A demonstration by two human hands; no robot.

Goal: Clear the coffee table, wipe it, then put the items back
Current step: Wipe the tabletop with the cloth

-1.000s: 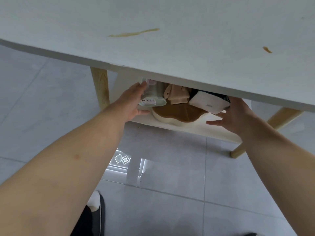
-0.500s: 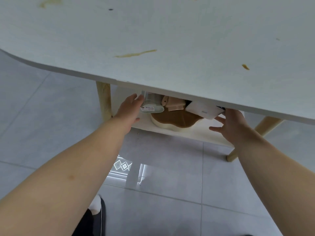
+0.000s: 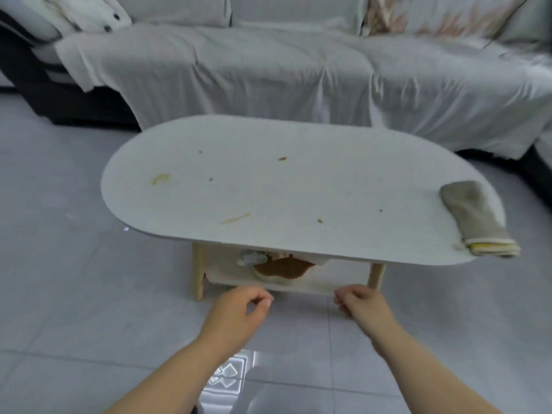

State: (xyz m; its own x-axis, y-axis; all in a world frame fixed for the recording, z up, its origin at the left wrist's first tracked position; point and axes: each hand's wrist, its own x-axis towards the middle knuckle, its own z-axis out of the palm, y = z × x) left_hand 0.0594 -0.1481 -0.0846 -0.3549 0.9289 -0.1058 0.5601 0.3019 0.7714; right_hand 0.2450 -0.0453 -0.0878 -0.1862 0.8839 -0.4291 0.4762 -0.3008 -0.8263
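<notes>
The white oval coffee table [image 3: 298, 186] shows several brown stains on its top. A folded grey cloth [image 3: 475, 219] lies at its right end. On the lower shelf [image 3: 316, 283] sit a pale cup [image 3: 251, 258], a brown wooden tray [image 3: 283, 268] and a white item, mostly hidden by the tabletop. My left hand [image 3: 239, 309] hovers in front of the shelf, fingers loosely curled, holding nothing. My right hand [image 3: 361, 303] is level with it, also curled and empty.
A sofa [image 3: 298, 64] draped in a white sheet stands behind the table. Grey tiled floor [image 3: 74, 279] surrounds the table. Wooden legs [image 3: 197, 274] stand at the near corners.
Both hands have let go of the cup and the white item on the shelf and pulled back. My view has risen and moved away, taking in the whole tabletop.
</notes>
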